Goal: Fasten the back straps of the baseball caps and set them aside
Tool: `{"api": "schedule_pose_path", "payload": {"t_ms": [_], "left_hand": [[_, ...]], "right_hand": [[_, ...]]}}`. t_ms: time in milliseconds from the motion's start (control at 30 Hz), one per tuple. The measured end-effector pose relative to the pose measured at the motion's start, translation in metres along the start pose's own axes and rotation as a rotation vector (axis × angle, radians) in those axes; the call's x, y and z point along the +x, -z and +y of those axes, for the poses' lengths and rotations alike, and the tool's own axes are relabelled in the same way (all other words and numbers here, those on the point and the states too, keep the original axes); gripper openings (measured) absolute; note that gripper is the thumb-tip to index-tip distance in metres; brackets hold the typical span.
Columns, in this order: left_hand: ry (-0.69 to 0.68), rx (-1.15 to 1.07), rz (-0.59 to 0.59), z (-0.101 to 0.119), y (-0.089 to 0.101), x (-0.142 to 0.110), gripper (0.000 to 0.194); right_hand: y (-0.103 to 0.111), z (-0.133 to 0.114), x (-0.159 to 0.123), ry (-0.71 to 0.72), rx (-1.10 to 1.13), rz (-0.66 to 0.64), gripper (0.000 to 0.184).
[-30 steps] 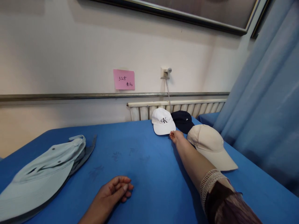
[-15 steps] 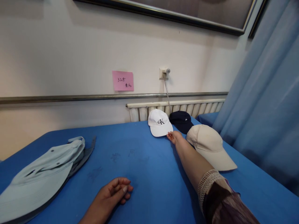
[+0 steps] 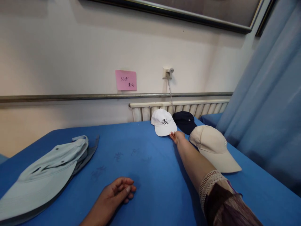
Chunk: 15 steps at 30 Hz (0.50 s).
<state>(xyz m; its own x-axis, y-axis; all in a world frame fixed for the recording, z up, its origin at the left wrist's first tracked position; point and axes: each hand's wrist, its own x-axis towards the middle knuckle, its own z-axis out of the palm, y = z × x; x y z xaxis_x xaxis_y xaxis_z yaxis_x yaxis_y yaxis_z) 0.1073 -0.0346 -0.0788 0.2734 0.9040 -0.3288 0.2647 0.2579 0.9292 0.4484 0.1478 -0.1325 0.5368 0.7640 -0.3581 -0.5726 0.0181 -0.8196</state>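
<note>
At the back of the blue-covered table [image 3: 150,163], a white baseball cap [image 3: 162,121] with dark letters rests with its brim toward me. My right hand [image 3: 176,137] reaches out to it, fingers pinched at the brim's right front edge. Just beyond that hand sits a navy cap [image 3: 184,121]. A beige cap [image 3: 211,144] lies to the right of my forearm. My left hand [image 3: 119,192] hovers or rests low over the cloth, fingers curled in and thumb against them, with nothing visible inside. Off to its left, a light blue cap [image 3: 51,175] lies on a dark grey cap [image 3: 86,158].
Behind the table are a radiator [image 3: 145,111], a metal rail [image 3: 98,96], and a socket [image 3: 167,72] with a plug and cord. A pink note [image 3: 126,80] is stuck to the wall. A blue curtain [image 3: 265,103] hangs on the right.
The whole view has shifted slightly, so things appear a little farther right. My right hand stays at the white cap's brim; the caps keep their places.
</note>
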Motion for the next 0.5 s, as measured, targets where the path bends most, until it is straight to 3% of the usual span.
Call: {"api": "schedule_pose_path", "payload": {"t_ms": [167,500], "left_hand": [[0.001,-0.016,-0.008,-0.001,0.001,0.0,0.043],[-0.049,-0.017,-0.034,-0.006,0.001,-0.001,0.039]], "right_hand": [[0.0,0.002,-0.008,-0.078,0.033,0.089,0.035],[0.008,0.019,-0.032,0.003,-0.012,0.082,0.034]]}}
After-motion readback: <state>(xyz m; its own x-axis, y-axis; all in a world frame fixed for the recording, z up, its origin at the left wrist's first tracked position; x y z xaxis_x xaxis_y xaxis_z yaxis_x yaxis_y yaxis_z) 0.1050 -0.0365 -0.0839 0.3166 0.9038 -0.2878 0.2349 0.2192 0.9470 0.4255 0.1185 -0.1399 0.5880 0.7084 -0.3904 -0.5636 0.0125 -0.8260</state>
